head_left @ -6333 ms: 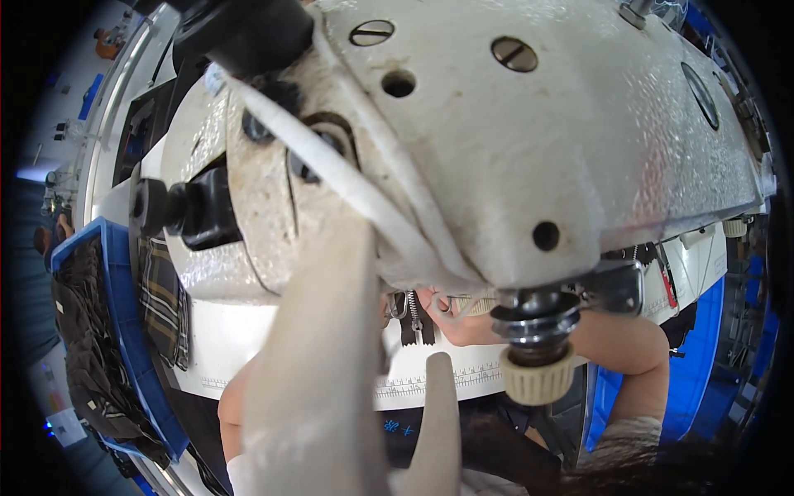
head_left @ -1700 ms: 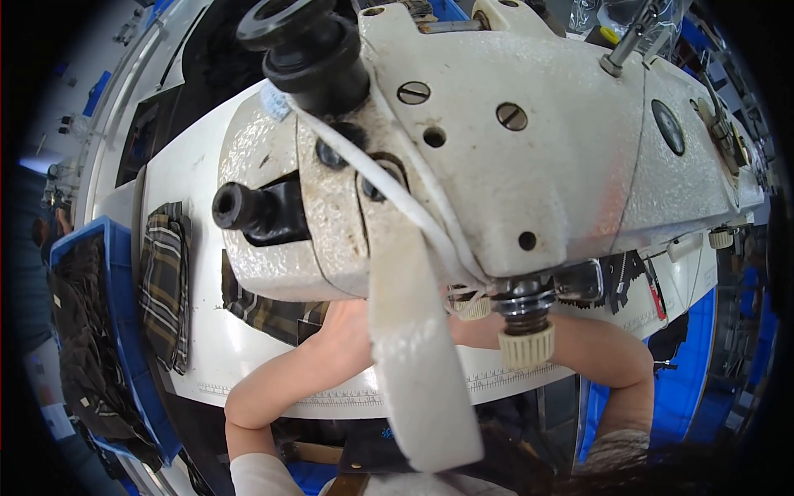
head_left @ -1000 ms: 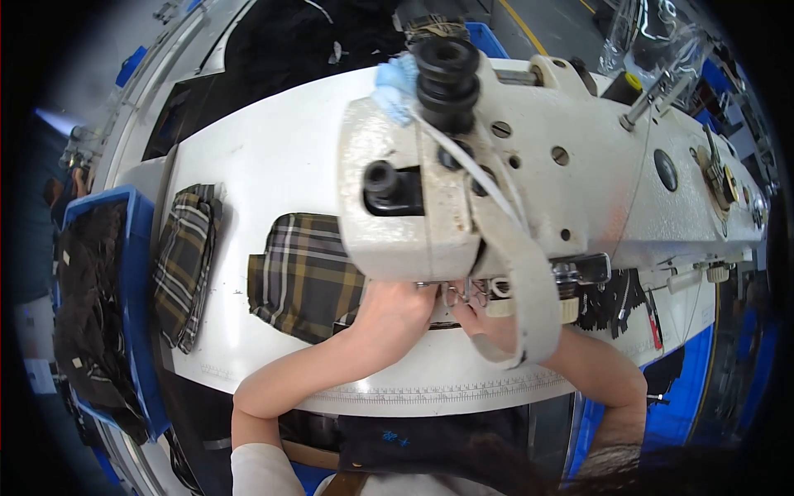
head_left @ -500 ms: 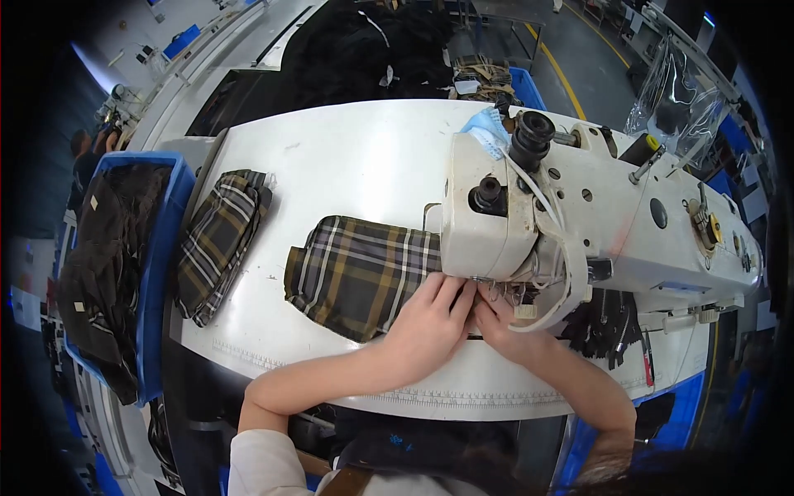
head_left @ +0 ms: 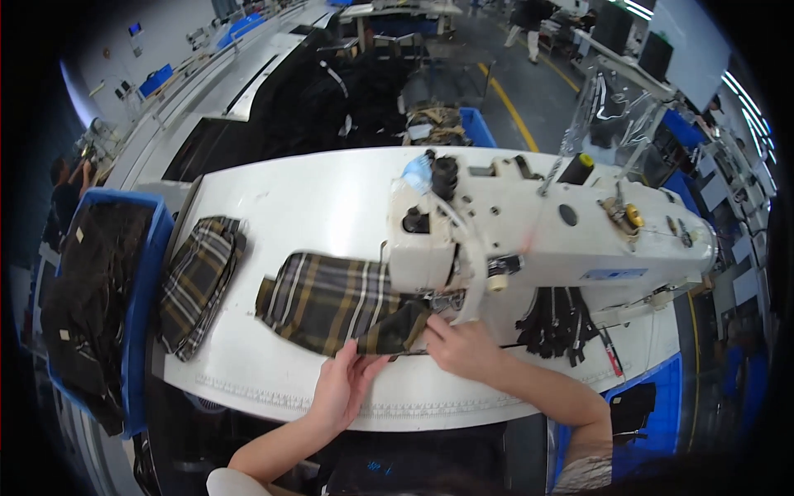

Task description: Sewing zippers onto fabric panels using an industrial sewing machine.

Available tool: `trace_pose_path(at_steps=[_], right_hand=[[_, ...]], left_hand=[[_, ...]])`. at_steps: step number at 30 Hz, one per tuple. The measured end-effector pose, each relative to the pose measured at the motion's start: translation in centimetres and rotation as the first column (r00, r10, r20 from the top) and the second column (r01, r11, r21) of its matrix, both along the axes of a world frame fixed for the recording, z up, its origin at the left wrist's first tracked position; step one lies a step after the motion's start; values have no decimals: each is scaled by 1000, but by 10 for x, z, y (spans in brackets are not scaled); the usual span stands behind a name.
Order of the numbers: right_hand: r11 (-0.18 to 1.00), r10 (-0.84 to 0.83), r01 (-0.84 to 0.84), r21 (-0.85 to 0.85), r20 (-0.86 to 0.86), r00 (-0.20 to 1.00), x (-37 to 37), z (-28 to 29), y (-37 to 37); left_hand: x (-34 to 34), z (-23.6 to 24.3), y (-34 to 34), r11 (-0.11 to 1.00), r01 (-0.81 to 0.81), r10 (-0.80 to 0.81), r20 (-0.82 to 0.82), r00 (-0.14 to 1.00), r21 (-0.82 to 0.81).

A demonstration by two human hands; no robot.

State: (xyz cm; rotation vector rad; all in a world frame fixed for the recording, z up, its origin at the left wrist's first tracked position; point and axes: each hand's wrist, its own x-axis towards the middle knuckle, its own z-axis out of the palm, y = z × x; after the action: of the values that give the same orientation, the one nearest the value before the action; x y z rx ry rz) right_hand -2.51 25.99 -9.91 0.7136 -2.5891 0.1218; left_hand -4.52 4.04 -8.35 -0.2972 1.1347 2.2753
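A plaid fabric piece in olive, black and white lies on the white sewing table, partly under the head of the white sewing machine. With my left hand I grip its front edge. My right hand pinches the folded corner near the machine's foot, fingertips partly hidden. Another folded plaid bundle lies left. Dark zippers are fanned at right, beside a red-handled tool.
A blue bin of dark fabric stands at left, another under the table's right. Dark cloth is piled beyond the table. A co-worker is at far left, a walking person in the aisle.
My view has drawn back from close over the machine, showing the whole table and aisle. My left hand has moved down-left to the fabric's front edge, away from my right hand.
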Motion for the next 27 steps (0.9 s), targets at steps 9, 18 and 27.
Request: trace_pose_path(at_steps=[9,18,27], right_hand=[[997,81,-80,9,-82,993,-1,-5,-4],[989,136,-139,60,43,990,-1,-2,5],[989,145,-145,2,-28,989,3,-2,-6]], left_hand=[[-51,-29,4,488,-115,-855,-500,136,-865],[-59,-55,59,593,-420,-753,-657,11,-687],[-97,-60,77,600,-624,-703,-702,-113,-501]])
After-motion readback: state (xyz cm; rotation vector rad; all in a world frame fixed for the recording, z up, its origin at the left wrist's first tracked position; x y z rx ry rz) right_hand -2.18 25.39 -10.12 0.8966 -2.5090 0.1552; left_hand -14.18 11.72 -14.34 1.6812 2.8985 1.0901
